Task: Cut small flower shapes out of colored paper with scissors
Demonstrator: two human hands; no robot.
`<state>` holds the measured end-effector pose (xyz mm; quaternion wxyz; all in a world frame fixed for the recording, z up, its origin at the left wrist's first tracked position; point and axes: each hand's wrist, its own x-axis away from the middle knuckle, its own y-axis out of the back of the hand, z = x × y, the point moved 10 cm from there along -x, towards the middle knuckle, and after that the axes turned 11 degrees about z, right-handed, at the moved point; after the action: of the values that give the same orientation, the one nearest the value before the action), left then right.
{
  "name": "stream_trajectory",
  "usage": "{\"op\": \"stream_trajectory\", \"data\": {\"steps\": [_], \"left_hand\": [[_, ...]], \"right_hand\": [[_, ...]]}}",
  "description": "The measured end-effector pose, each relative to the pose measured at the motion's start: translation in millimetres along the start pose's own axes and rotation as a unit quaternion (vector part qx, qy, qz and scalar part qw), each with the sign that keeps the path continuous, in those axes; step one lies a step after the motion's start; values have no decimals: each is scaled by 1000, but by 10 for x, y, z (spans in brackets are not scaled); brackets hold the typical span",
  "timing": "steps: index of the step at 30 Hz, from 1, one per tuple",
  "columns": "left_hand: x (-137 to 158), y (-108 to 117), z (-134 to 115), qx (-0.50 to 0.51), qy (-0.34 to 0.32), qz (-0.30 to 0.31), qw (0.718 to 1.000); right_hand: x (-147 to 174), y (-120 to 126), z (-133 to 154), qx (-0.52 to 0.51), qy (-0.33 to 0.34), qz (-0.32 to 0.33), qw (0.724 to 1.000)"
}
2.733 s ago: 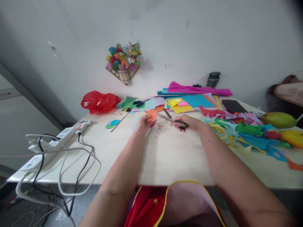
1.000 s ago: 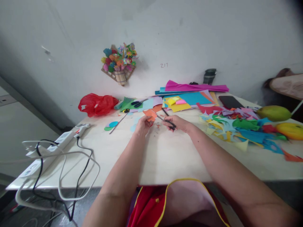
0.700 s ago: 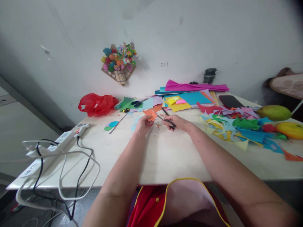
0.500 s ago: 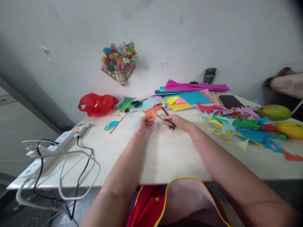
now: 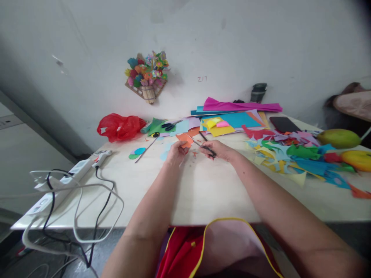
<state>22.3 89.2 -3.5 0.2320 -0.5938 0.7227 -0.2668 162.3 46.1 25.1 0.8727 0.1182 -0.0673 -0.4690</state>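
Note:
My left hand (image 5: 177,153) pinches a small piece of orange paper (image 5: 188,143) over the middle of the table. In my right hand (image 5: 216,149) is a pair of scissors (image 5: 208,150) with black handles, my fingers in and around the loops. Its blades point left, up against the orange paper; whether they cut into it is too small to tell. Tiny paper scraps (image 5: 194,155) lie on the table below the hands. Pale blue paper circles (image 5: 164,155) lie just left of my left hand.
Power strips (image 5: 62,185) with looping cables lie at the left. Behind are a red plastic bag (image 5: 120,127), other scissors (image 5: 170,126) and stacked coloured paper (image 5: 232,120). At the right are many paper offcuts (image 5: 292,154), a phone (image 5: 284,124) and a yellow-orange mango (image 5: 358,159).
The view has shifted slightly. Both hands stay nearly in place, holding the orange paper and the scissors; the paper sits at a slightly different angle.

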Motion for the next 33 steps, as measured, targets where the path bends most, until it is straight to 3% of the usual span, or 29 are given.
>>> {"op": "stream_trajectory", "data": {"steps": [20,33], "left_hand": [[18,-16,-4,15,-3,2,1000],[-39,-18,-57,-31,-21,53,998]], "right_hand": [[-32,-2,-34,-14,5,-1,1000],[3,4,-89,48,-8,67,997]]}}
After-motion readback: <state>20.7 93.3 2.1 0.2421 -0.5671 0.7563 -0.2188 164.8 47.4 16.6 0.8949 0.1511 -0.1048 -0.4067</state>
